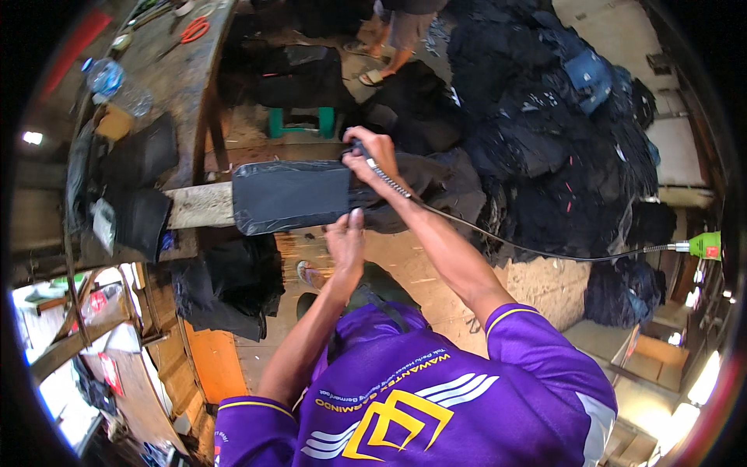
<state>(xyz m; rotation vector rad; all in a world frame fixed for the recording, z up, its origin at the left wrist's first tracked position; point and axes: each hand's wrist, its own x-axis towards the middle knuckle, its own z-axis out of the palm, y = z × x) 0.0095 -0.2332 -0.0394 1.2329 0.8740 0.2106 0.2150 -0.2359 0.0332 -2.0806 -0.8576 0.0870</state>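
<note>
My right hand point(375, 152) is closed round the handpiece of a flexible-shaft rotary tool point(359, 146). Its tip is hidden by the fingers. From the grip, a thin dark cable point(498, 243) with spring sleeves runs to a green motor point(705, 245) at the far right. A dark flat board point(292, 194), edged in shiny plastic wrap, lies crosswise before me. Dark cloth point(447, 187) bunches at the board's right end and trails off to the right. My left hand point(345, 237) pinches the cloth at the board's near right corner.
A wooden beam point(201, 205) joins the board to a workbench point(175, 93) bearing orange-handled scissors point(194, 29) and a plastic bottle point(105, 76). Large dark garment piles point(537, 132) rise at right. A green stool point(302, 124) and another person's legs point(401, 50) are beyond; folded black cloth point(233, 284) hangs near left.
</note>
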